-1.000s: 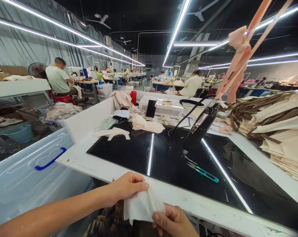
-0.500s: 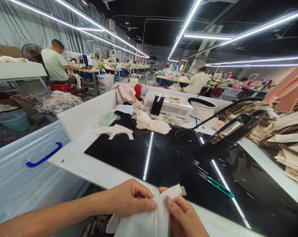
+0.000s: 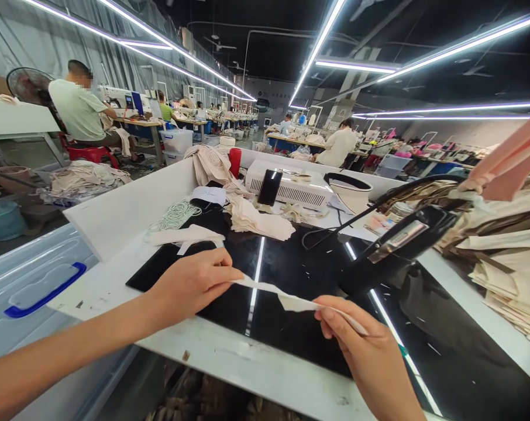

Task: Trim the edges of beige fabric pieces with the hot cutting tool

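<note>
A pale piece of cloth [image 3: 293,302] is stretched between my hands above the glossy black panel [image 3: 230,318] on the white table. My left hand [image 3: 197,283] pinches its left end between thumb and fingers. At the other end my right hand [image 3: 357,330] grips the cloth, and a narrow tip sticks out past the thumb. Seen nearly edge-on, the cloth sags slightly, with a small flap hanging near my right fingers. Thread snips [image 3: 403,351] with a teal handle are mostly hidden behind my right hand.
Beyond the panel lie a stack of pale cloth pieces [image 3: 260,219], a coil of light green cord [image 3: 177,215] and a phone [image 3: 269,187] against a white box [image 3: 302,193]. A black device [image 3: 379,257] stands right, near piled fabric [image 3: 506,263]. A blue-handled plastic bin [image 3: 37,275] is left.
Both hands have risen and moved forward over the black panel and spread apart. The cloth, bunched near the table edge before, is now drawn out between them. The view has shifted slightly.
</note>
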### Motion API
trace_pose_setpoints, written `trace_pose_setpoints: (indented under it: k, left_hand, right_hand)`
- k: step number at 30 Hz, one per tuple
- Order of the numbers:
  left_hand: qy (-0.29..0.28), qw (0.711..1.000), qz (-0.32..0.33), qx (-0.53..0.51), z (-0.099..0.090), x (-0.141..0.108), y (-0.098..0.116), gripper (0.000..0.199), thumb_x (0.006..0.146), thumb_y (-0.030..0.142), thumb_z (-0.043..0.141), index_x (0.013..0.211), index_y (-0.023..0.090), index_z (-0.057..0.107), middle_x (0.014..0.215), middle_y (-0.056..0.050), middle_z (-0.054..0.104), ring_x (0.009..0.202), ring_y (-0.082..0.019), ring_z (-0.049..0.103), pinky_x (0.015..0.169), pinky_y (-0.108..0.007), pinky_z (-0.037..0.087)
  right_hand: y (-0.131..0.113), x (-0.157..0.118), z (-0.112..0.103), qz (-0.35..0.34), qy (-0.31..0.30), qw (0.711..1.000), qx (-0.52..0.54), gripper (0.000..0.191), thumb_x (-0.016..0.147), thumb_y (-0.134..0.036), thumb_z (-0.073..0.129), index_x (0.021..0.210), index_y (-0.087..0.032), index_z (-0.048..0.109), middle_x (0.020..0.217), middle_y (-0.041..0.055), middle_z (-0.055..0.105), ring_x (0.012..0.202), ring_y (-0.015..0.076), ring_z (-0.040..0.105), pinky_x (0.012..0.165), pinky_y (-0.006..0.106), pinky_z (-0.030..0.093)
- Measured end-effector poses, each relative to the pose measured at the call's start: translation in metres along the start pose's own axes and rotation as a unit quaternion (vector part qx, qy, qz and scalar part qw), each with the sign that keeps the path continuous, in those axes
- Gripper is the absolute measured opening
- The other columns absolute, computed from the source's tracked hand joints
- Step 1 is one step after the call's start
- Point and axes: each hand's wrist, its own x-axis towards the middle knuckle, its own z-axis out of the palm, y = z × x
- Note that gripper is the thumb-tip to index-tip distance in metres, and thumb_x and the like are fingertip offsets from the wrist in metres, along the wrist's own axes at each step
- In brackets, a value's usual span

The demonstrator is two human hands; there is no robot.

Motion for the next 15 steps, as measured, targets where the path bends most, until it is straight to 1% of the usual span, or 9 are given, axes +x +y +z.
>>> trace_pose_setpoints:
  k: [1,2,3,5,6,7,9,12,15]
  left_hand:
    - [0.001,0.999,0.023,0.031,-0.001,-0.001,-0.005,0.033,0.107,0.024,0.044,0.11,0.024,0.077,0.098,-0.003,0.064,0.083,-0.015,0.061,0.07,-0.025,0.039]
    - [-0.018,0.998,0.04,0.046,-0.002,-0.003,-0.009,0.031,0.107,0.026,0.047,0.106,0.024,0.077,0.094,-0.002,0.065,0.08,-0.015,0.061,0.068,-0.025,0.038]
    - [-0.052,0.997,0.046,0.045,-0.002,-0.006,-0.012,0.028,0.107,0.03,0.051,0.102,0.024,0.078,0.089,-0.001,0.065,0.078,-0.015,0.062,0.066,-0.025,0.037]
    - [-0.12,0.992,0.036,0.022,0.001,-0.01,-0.015,0.025,0.107,0.035,0.058,0.096,0.025,0.078,0.081,0.002,0.068,0.072,-0.014,0.062,0.064,-0.025,0.037]
    - [-0.136,0.99,0.029,0.013,0.004,-0.01,-0.014,0.026,0.107,0.036,0.059,0.094,0.024,0.078,0.079,0.002,0.068,0.071,-0.014,0.063,0.064,-0.025,0.038]
    - [-0.137,0.99,0.026,0.009,0.008,-0.009,-0.012,0.028,0.108,0.035,0.057,0.094,0.023,0.078,0.079,0.002,0.069,0.072,-0.014,0.063,0.066,-0.025,0.039]
    - [-0.111,0.993,0.04,0.005,0.019,-0.003,-0.004,0.031,0.111,0.031,0.052,0.094,0.021,0.076,0.082,0.0,0.069,0.077,-0.015,0.063,0.071,-0.026,0.042]
    - [-0.091,0.993,0.063,-0.039,0.045,0.011,0.012,0.026,0.111,0.026,0.05,0.103,0.02,0.074,0.096,-0.002,0.072,0.089,-0.017,0.064,0.082,-0.027,0.047]
    - [-0.09,0.992,0.075,-0.056,0.077,0.022,0.026,0.023,0.11,0.026,0.051,0.104,0.018,0.071,0.103,-0.005,0.071,0.095,-0.019,0.063,0.089,-0.03,0.049]
  right_hand:
    - [0.003,-0.001,-0.001,-0.043,-0.003,0.999,-0.032,0.035,0.076,-0.059,0.084,0.087,-0.026,0.085,0.085,0.0059,0.076,0.073,0.02,0.066,0.065,0.03,0.055]
    - [0.009,-0.003,-0.001,-0.079,-0.015,0.995,-0.064,0.029,0.08,-0.058,0.081,0.086,-0.029,0.085,0.093,0.0058,0.078,0.082,0.0222,0.07,0.073,0.031,0.058]
    - [0.016,-0.006,0.0,-0.109,-0.034,0.989,-0.09,0.024,0.085,-0.055,0.078,0.086,-0.032,0.086,0.099,0.0048,0.08,0.09,0.0235,0.073,0.082,0.031,0.059]
    - [0.033,-0.011,0.001,-0.151,-0.102,0.974,-0.131,0.017,0.092,-0.047,0.073,0.094,-0.037,0.086,0.103,0.0028,0.082,0.098,0.0232,0.076,0.091,0.029,0.059]
    - [0.042,-0.013,0.002,-0.169,-0.142,0.963,-0.152,0.015,0.094,-0.042,0.072,0.1,-0.038,0.085,0.106,0.0026,0.082,0.1,0.0228,0.077,0.092,0.028,0.059]
    - [0.049,-0.013,0.002,-0.19,-0.182,0.949,-0.175,0.018,0.095,-0.037,0.072,0.107,-0.039,0.084,0.11,0.0027,0.082,0.102,0.0226,0.077,0.092,0.027,0.06]
    - [0.06,-0.01,0.0,-0.236,-0.229,0.92,-0.213,0.027,0.095,-0.03,0.072,0.118,-0.04,0.08,0.116,0.0034,0.081,0.105,0.0224,0.078,0.094,0.027,0.06]
    - [0.066,-0.003,-0.004,-0.305,-0.238,0.885,-0.258,0.038,0.094,-0.026,0.074,0.129,-0.04,0.075,0.121,0.003,0.08,0.108,0.0218,0.078,0.097,0.027,0.06]
    - [0.067,-0.001,-0.007,-0.357,-0.25,0.849,-0.299,0.048,0.091,-0.029,0.078,0.137,-0.041,0.069,0.124,0.0026,0.079,0.107,0.0224,0.079,0.096,0.026,0.061]
